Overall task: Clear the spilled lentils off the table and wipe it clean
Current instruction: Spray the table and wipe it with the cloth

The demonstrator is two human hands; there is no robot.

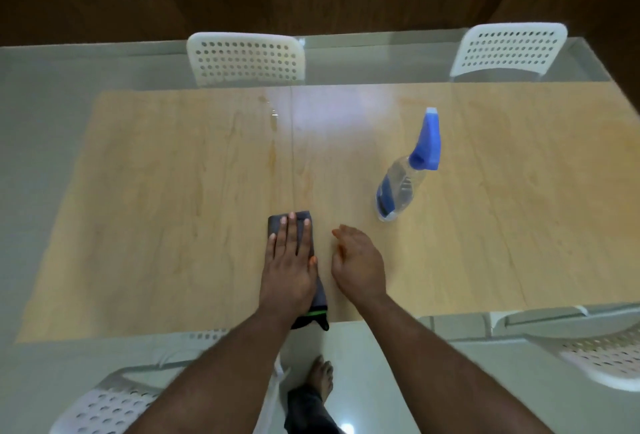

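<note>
Pressing flat — left hand (290,260) on grey cloth (300,222) | right hand (358,260) loosely open, apparently touching table (156,191) — holds nothing

Bare table (173,191) left and ahead; spray bottle (401,187) upright at right.

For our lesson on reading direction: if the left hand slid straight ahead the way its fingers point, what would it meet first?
Nothing, seemingly: the left hand lies flat on the grey cloth, fingers aimed at bare table.

The person is showing two bare forearms with no sleeves, and is wearing dark trousers (304,409) above a bare foot (320,378).
</note>
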